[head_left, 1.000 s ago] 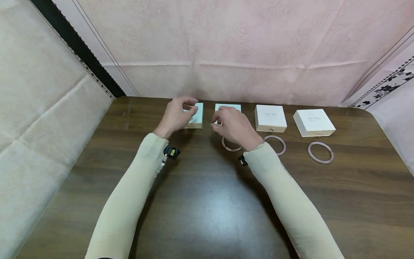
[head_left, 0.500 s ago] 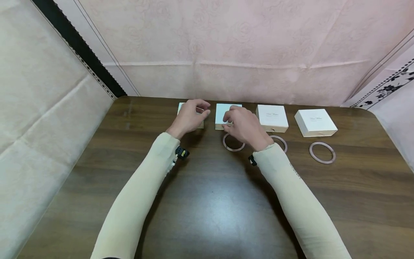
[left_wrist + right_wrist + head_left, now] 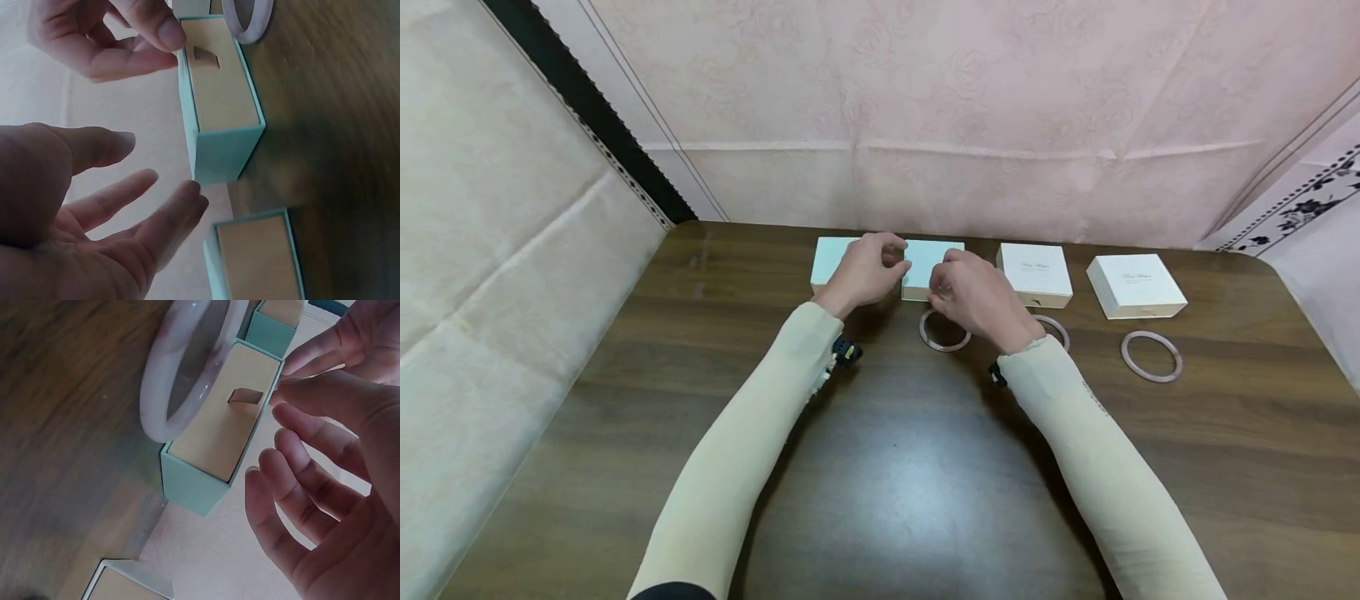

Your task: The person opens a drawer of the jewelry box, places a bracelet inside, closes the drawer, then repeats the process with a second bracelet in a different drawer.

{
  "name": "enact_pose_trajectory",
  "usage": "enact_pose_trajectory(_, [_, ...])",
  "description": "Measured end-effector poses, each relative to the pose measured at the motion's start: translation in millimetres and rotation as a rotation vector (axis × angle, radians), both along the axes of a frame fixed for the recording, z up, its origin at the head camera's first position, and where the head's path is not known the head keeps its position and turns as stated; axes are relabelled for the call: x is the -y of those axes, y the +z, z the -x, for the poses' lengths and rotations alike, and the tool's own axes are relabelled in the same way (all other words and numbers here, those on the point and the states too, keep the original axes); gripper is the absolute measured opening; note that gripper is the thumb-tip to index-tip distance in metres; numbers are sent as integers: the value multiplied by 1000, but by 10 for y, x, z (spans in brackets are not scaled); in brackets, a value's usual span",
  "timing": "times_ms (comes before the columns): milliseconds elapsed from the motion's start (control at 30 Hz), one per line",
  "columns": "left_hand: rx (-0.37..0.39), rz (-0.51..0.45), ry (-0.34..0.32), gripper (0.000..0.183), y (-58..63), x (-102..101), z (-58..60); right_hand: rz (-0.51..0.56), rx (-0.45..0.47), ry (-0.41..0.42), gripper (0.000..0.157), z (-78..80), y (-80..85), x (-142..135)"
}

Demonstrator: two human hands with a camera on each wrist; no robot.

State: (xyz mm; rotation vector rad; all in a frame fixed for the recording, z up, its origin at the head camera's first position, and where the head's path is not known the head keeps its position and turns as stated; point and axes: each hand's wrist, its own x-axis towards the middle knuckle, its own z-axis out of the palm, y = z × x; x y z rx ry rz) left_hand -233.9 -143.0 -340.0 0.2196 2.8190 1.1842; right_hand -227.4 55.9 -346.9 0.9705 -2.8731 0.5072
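Observation:
My left hand (image 3: pixel 871 267) hovers between two mint boxes in the head view, its fingertips at the left side of the second mint box (image 3: pixel 917 273). Part of the first mint box (image 3: pixel 829 260) shows behind that hand. My right hand (image 3: pixel 976 298) is at the second box's right side, fingers loosely bent. In the right wrist view its thumb and forefinger come right to the box's top edge. The box's drawer front carries a small ribbon tab (image 3: pixel 247 396). A pale bangle (image 3: pixel 943 348) lies in front of this box. Neither hand shows anything gripped.
Two white boxes stand farther right, the nearer one (image 3: pixel 1037 271) and the far one (image 3: pixel 1135 283). A second bangle (image 3: pixel 1064 330) is partly hidden behind the right wrist; a third bangle (image 3: pixel 1157 379) lies at the right. Pale patterned cloth (image 3: pixel 925 100) hangs behind the wooden table (image 3: pixel 880 500).
Both hands have shifted right. The left moved from the first mint box to the second one's left side, uncovering part of the first. The right hand slid to the second box's right side.

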Motion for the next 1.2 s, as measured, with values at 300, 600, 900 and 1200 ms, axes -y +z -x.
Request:
enact_pose_trajectory(300, [-7, 76, 1, 43, -86, -121, 36, -38, 4, 20, 7, 53, -51, 12])
enact_pose_trajectory(600, [37, 93, -4, 47, -113, -174, 56, -54, -2, 4, 6, 63, -64, 17])
enact_pose_trajectory(900, [53, 108, -14, 48, -146, -211, 89, -80, 14, -13, 6, 68, -73, -17])
enact_pose_trajectory(1200, [90, 101, -11, 49, -158, -175, 98, -60, 5, -2, 16, 91, -93, -1])
